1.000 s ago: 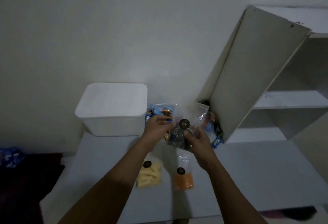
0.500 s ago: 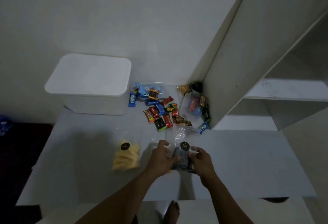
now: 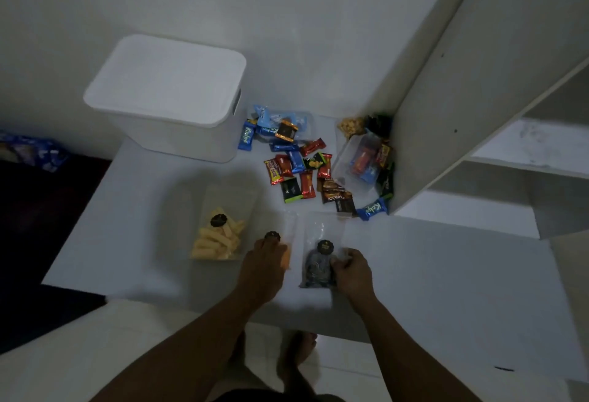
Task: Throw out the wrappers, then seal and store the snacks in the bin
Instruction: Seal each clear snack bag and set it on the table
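Fingers of the right hand (image 3: 352,271) curl on the edge of a clear bag of dark snacks (image 3: 315,269) lying on the table (image 3: 430,274). The left hand (image 3: 264,266) lies over an orange-snack bag (image 3: 288,255); whether it grips cannot be told. Just left of it lies a bag of yellow sticks (image 3: 218,239). Beyond both hands, wrapped snacks (image 3: 299,169) lie scattered; farther left stands the lidded white bin (image 3: 165,95).

The left forearm (image 3: 191,341) and right forearm (image 3: 401,338) are bare along their whole visible length, as are the left hand (image 3: 264,263) and right hand (image 3: 352,271). Lower down, one bare foot (image 3: 301,349) shows beside a dark, blurred strip of cloth (image 3: 274,397).
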`<state>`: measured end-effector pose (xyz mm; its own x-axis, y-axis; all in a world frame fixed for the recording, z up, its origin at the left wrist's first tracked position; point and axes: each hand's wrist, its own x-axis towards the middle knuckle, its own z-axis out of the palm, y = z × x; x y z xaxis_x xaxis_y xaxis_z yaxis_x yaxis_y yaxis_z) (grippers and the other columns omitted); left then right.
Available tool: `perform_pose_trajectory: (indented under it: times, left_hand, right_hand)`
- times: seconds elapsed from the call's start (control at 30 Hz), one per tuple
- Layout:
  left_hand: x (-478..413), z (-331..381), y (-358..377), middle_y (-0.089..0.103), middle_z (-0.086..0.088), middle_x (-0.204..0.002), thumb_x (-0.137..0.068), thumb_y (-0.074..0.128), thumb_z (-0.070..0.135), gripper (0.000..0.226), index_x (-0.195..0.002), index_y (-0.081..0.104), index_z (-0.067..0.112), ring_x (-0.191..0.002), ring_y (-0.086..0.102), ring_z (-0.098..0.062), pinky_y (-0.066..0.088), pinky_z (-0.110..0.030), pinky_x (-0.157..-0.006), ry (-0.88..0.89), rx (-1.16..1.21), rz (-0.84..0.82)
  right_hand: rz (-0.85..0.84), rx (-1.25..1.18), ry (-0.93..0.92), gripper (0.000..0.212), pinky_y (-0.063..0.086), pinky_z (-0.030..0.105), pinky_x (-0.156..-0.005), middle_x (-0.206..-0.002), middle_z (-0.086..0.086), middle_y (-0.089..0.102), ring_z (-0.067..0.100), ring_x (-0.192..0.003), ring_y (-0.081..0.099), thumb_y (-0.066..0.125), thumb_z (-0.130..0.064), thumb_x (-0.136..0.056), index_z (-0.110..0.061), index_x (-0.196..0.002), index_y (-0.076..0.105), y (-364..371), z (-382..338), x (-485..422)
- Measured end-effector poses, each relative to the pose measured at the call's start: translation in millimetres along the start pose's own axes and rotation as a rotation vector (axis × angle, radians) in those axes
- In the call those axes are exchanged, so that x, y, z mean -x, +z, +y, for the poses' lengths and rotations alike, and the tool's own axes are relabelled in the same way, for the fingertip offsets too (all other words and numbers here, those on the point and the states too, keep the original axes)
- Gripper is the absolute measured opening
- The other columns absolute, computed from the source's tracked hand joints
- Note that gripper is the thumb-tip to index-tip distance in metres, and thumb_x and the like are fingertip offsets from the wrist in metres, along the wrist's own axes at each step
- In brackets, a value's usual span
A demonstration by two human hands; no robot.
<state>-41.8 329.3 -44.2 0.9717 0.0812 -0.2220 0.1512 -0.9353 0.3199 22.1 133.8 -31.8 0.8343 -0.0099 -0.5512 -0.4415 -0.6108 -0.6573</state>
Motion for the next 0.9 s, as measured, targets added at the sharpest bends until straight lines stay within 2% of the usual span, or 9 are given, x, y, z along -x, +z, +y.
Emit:
perform_pose_trajectory:
  times: [0.1,0.23,0.3,0.37,0.43,0.5,0.63,0.8,0.9]
  left_hand:
    - [-7.1,-2.9,-0.7,0.056,-0.006,-0.123,-0.080,0.073,0.026,0.035,-0.111,0.059,0.021,-0.107,0.056,-0.025,0.052,-0.035,-0.078,-0.050,-0.066,0.015]
    - [-10.1,-4.3,-3.7,0.059,-0.009,-0.112,-0.081,0.065,0.011,0.010,-0.089,0.062,0.017,-0.098,0.058,-0.029,0.049,-0.036,-0.076,-0.093,-0.067,0.033]
    - [-10.8,-5.0,-4.5,0.059,-0.010,-0.110,-0.080,0.061,0.006,0.010,-0.084,0.061,0.015,-0.095,0.057,-0.031,0.048,-0.039,-0.076,-0.110,-0.043,0.029]
    - [-11.9,-5.2,-4.8,0.057,-0.009,-0.116,-0.082,0.058,0.008,0.011,-0.087,0.060,0.017,-0.100,0.054,-0.031,0.047,-0.040,-0.079,-0.132,-0.028,0.026]
    - [-11.9,-3.7,-5.4,0.055,-0.008,-0.123,-0.083,0.056,0.010,0.015,-0.095,0.061,0.017,-0.107,0.052,-0.029,0.047,-0.039,-0.084,-0.151,0.000,0.013]
    - [-12.2,0.2,-8.6,0.052,-0.009,-0.132,-0.085,0.056,0.014,0.028,-0.112,0.062,0.016,-0.118,0.048,-0.029,0.045,-0.039,-0.093,-0.144,-0.003,-0.006]
    - [-21.8,16.2,-28.6,0.039,-0.008,-0.152,-0.087,0.062,0.022,0.057,-0.142,0.047,0.018,-0.140,0.034,-0.027,0.036,-0.042,-0.109,-0.128,0.001,-0.073]
    - [-61.1,35.9,-58.3,0.039,-0.006,-0.152,-0.088,0.067,0.029,0.060,-0.142,0.045,0.019,-0.137,0.038,-0.024,0.038,-0.039,-0.109,-0.072,0.085,-0.003]
    - [-103.7,45.1,-76.5,0.054,-0.006,-0.134,-0.086,0.068,0.028,0.045,-0.128,0.055,0.018,-0.122,0.050,-0.023,0.044,-0.034,-0.099,-0.013,0.121,0.066]
  right_hand:
    - [-0.004,0.039,-0.024,0.050,0.046,0.022,-0.084,-0.119,0.016,0.065,0.026,-0.105,0.064,0.068,-0.023,-0.093,-0.002,-0.135,0.051,5.2,-4.4,-2.0]
    - [0.012,-0.010,0.009,0.047,0.048,0.025,-0.081,-0.113,0.016,0.066,0.019,-0.091,0.060,0.072,-0.021,-0.090,-0.003,-0.130,0.053,13.6,-10.0,-6.9]
    - [0.003,-0.017,0.012,0.043,0.049,0.021,-0.075,-0.110,0.015,0.066,0.019,-0.090,0.060,0.072,-0.021,-0.089,-0.003,-0.125,0.055,15.9,-11.6,-8.5]
    - [-0.006,-0.022,0.011,0.043,0.049,0.020,-0.072,-0.112,0.015,0.067,0.021,-0.093,0.063,0.073,-0.021,-0.089,-0.003,-0.123,0.056,16.5,-12.4,-8.3]
    - [0.007,-0.028,0.005,0.051,0.053,0.030,-0.083,-0.118,0.015,0.066,0.026,-0.103,0.064,0.075,-0.025,-0.086,-0.003,-0.128,0.055,14.7,-11.0,-8.1]
    - [0.022,-0.031,-0.008,0.059,0.052,0.036,-0.092,-0.124,0.016,0.063,0.029,-0.111,0.062,0.076,-0.027,-0.085,-0.004,-0.133,0.052,8.9,-12.7,-6.3]
    - [0.056,-0.058,-0.068,0.055,0.046,0.031,-0.093,-0.129,0.017,0.060,0.031,-0.118,0.058,0.073,-0.025,-0.088,-0.003,-0.134,0.051,-11.8,-23.7,-11.1]
    - [0.120,-0.067,-0.168,0.039,0.041,0.024,-0.082,-0.114,0.014,0.068,0.029,-0.107,0.063,0.069,-0.023,-0.091,-0.004,-0.123,0.059,-40.3,-59.2,-38.7]
    - [0.148,-0.129,-0.186,0.040,0.046,0.025,-0.078,-0.107,0.012,0.069,0.024,-0.096,0.065,0.068,-0.025,-0.091,-0.005,-0.125,0.057,-53.9,-88.4,-64.8]
